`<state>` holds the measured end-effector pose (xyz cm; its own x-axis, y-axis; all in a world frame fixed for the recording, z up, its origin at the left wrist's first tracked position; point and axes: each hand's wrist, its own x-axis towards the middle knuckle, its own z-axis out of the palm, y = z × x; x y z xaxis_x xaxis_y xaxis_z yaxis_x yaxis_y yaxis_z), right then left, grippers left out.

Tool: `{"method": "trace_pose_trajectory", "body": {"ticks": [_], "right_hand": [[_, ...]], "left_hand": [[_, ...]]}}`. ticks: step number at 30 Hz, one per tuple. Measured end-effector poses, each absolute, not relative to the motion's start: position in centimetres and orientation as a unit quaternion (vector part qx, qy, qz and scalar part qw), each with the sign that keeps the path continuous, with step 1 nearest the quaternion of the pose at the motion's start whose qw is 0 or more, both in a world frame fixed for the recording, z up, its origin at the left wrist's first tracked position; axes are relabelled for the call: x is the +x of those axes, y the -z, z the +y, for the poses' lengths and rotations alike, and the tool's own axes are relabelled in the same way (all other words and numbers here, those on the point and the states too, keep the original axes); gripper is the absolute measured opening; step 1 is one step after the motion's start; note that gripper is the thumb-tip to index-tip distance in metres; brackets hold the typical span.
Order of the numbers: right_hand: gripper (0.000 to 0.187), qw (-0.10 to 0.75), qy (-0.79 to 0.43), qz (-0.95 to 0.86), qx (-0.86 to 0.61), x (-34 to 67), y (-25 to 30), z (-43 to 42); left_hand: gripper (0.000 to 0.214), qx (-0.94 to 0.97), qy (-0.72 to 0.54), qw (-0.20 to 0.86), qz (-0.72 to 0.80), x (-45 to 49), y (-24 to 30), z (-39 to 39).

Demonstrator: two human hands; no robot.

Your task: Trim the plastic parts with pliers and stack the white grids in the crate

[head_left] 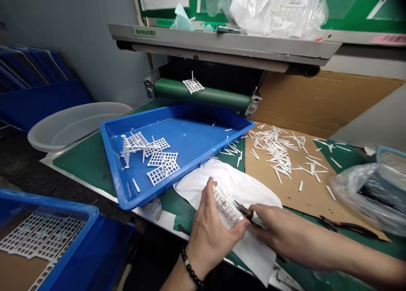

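- Two bare hands meet over one white plastic grid (226,206), which we see held tilted just above a white cloth (228,185), near the front of the table.
- The left hand (215,231) has its grip pressed onto that grid, and a beaded bracelet (190,267) circles the wrist.
- The right hand (285,231) closes its grip around small side cutters (244,211), their dark jaws right at the grid's edge.
- We find a blue tray (177,126) beyond the cloth, holding several more white grids (161,164) and a few loose sticks.
- Cut white plastic sticks (275,149) lie scattered across a cardboard sheet (311,193) to the right, with black-handled pliers (349,227) near its edge.
- Another grid (193,85) sits on a green roller (203,94) behind the tray.
- A blue crate (41,206) at lower left holds large white grid sheets (41,236) — a translucent basin (69,126) sits farther back.
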<state>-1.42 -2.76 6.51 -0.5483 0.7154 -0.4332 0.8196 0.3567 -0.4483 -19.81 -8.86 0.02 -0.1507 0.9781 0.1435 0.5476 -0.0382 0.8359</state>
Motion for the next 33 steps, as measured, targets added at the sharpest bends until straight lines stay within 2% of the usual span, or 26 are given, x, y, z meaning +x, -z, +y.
{"method": "trace_pose_trajectory", "body": {"ticks": [9,17,21,28,33], "right_hand": [[0.006,0.164,0.283,0.822,0.466,-3.7,-6.2,-2.7],[0.017,0.197,0.279,0.814,0.470,-5.4,-6.6,-2.2],[0.023,0.178,0.295,0.800,0.491,-5.2,-6.1,-2.2],[0.031,0.083,0.334,0.787,0.511,-4.7,-5.9,-2.0],[0.028,0.103,0.348,0.760,0.539,-5.2,-6.2,-1.8]], "left_hand": [[0.101,0.592,-0.418,0.274,0.632,-19.6,0.9,-8.5],[0.103,0.594,-0.430,0.274,0.622,-19.8,1.7,-8.7],[0.109,0.588,-0.434,0.275,0.625,-19.5,2.4,-8.6],[0.112,0.560,-0.412,0.304,0.651,-18.9,2.6,-8.7],[0.110,0.560,-0.397,0.328,0.649,-19.1,2.0,-8.8]]}}
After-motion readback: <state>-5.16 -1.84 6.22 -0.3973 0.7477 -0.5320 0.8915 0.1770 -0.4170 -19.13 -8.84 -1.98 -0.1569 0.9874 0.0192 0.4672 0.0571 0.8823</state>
